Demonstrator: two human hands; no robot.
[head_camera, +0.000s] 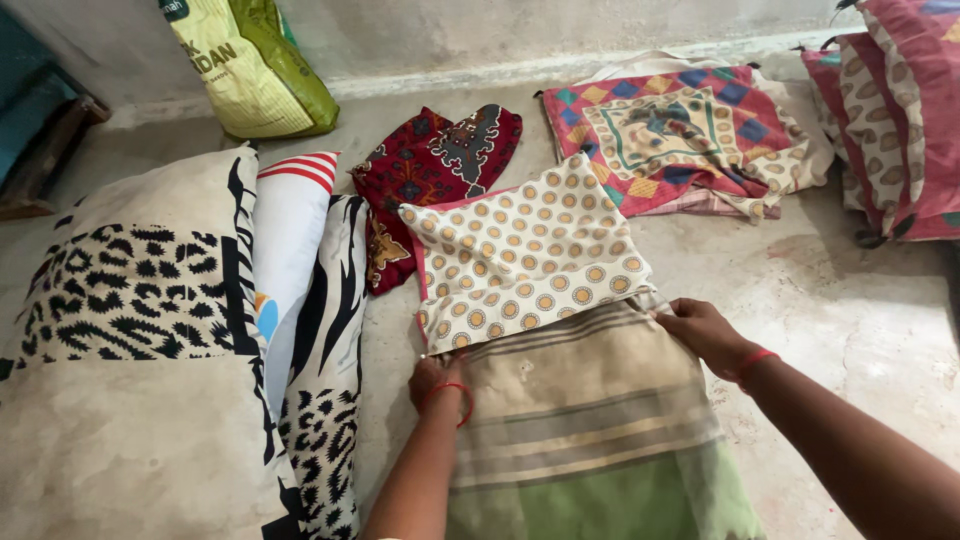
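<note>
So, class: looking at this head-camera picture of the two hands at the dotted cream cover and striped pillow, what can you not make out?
- Left hand: fingertips tucked under the dotted cream fabric cover; grip hidden.
- Right hand: fingertips hidden at the cover's edge.
- Striped beige-and-green pillow: top end inside the cover, bottom cut off by the lower frame edge.
- Dark red patterned cloth: partly hidden behind the cover.
- Yellow-green plastic sack: top cut off by the upper edge.

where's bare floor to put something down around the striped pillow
Bare floor lies right of the right hand, below the patchwork cover. A narrow strip runs between the zebra-print pillow and the left hand. The far left is crowded.
</note>
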